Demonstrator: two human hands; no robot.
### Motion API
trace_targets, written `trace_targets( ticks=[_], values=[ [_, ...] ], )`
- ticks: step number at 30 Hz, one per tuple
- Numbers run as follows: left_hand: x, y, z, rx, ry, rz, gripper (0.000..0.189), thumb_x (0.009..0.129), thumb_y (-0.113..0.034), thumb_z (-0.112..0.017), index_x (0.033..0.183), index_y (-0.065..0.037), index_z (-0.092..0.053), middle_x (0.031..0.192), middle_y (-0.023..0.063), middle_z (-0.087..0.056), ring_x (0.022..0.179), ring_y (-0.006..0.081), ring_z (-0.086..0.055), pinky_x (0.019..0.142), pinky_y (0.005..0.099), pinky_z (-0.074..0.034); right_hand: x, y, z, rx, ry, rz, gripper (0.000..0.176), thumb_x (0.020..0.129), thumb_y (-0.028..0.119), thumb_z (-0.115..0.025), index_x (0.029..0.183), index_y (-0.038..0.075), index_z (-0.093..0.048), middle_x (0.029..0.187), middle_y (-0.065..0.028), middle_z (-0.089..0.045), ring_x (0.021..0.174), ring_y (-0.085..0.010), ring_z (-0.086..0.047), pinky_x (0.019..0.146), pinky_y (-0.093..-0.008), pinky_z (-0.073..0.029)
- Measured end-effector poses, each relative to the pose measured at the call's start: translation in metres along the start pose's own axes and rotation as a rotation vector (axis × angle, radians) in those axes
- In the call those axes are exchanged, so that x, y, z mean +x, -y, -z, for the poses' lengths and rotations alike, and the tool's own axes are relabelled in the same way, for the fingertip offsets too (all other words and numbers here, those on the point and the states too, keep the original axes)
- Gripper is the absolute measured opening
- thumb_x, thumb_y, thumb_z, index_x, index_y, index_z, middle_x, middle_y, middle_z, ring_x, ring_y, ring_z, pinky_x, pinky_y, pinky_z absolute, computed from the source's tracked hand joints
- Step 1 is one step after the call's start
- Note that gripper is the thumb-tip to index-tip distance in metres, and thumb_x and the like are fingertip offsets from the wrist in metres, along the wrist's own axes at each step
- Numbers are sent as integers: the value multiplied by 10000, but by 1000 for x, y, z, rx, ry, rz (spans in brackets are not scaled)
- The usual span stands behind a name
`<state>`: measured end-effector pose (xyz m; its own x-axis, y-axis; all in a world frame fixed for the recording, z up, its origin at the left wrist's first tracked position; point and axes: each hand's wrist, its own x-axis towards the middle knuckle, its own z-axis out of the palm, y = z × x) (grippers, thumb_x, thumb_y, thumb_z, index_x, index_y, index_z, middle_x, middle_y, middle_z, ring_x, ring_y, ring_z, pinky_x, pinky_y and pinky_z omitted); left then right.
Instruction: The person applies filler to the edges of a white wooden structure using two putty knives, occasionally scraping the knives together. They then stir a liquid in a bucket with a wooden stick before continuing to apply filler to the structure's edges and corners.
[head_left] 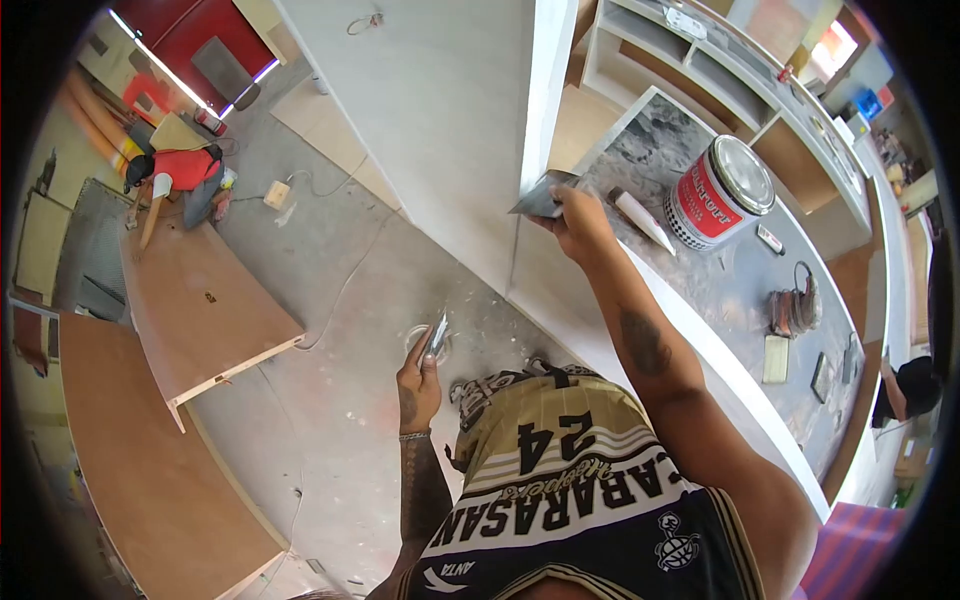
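My right hand [578, 218] is closed on a flat grey scraper blade [543, 195], which lies against the lower end of the white panel's narrow edge [540, 110]. Lower and further left, my left hand [420, 385] grips a small flat tool [438, 335] with whitish material on it, held over the floor. Beside my right hand, a tube [640, 218] lies on the grey worktop. A can with a red label [708, 205] stands just past the tube.
A person in a red top [185, 170] bends over a brown panel [205, 300] at the left. Another brown panel [150, 450] lies nearer. White shelving [700, 60] stands behind the worktop [730, 290], which holds a wire coil [795, 310] and small blocks. Another person [908, 390] is at far right.
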<state>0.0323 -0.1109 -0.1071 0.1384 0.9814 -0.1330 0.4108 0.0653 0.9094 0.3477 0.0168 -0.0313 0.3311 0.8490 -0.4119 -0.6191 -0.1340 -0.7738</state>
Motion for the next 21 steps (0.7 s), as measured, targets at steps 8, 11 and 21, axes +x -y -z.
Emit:
trace_targets(
  ticks=[8,11,21],
  values=[
    [3,10,-8,26,5,-98,355,1029,-179,-457,1347,-47,-540,1280,167,-623,1162,249,-616,965,334,-471,-16,-8,15,-23,7,8,291,929,29,-438,1197,-75,-481,1228,-197,-531,1068,-318,-603,901,-460,-566],
    [2,11,-9,29,3,-112,355,1027,-178,-461,1347,-43,-537,1282,167,-621,1163,254,-615,967,336,-471,-7,-11,5,-51,-48,-9,289,924,30,-448,1194,-66,-487,1208,-201,-540,1056,-330,-605,891,-454,-572],
    [-1,8,-18,-1,-3,-66,372,1027,-220,-475,1338,-26,-542,1294,173,-611,1167,259,-612,967,334,-472,-22,2,12,-39,-35,59,313,916,28,-444,1213,-68,-467,1175,-192,-557,1036,-326,-616,872,-468,-567]
  ],
)
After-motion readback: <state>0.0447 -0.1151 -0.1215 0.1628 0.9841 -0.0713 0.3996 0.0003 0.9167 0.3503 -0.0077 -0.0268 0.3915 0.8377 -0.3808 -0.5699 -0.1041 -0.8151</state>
